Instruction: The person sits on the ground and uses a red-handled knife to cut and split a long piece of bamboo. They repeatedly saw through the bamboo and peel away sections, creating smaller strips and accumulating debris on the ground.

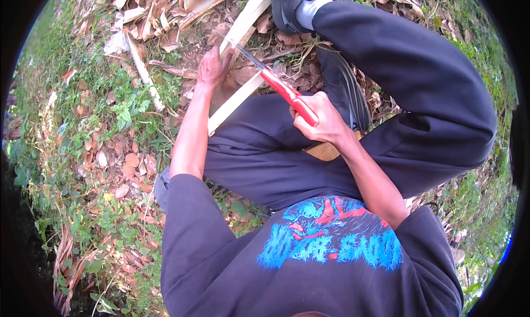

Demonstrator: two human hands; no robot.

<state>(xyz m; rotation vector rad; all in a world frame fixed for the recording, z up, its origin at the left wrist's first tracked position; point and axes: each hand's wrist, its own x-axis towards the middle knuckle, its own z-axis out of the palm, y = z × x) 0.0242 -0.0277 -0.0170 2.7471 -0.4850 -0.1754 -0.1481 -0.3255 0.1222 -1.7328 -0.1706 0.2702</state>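
Note:
My right hand (318, 117) is closed around the red handle (287, 93) of a long tool with a narrow dark blade (247, 56). Whether that blade is a knife's or a saw's, I cannot make out. It points up and left, crossing a pale stripped stick (247, 20) close to my left hand (213, 68). My left fingers are bent around the lower end of this stick, partly hidden. A second pale stick (236, 103) slants from beside the handle's front end down to my trouser leg.
My bent legs in dark trousers (408, 57) and my black shoes (345, 85) surround the work on the right. Dry leaves and husks (160, 22) lie at the upper left. Another pale strip (142, 68) rests on grass left of my arm.

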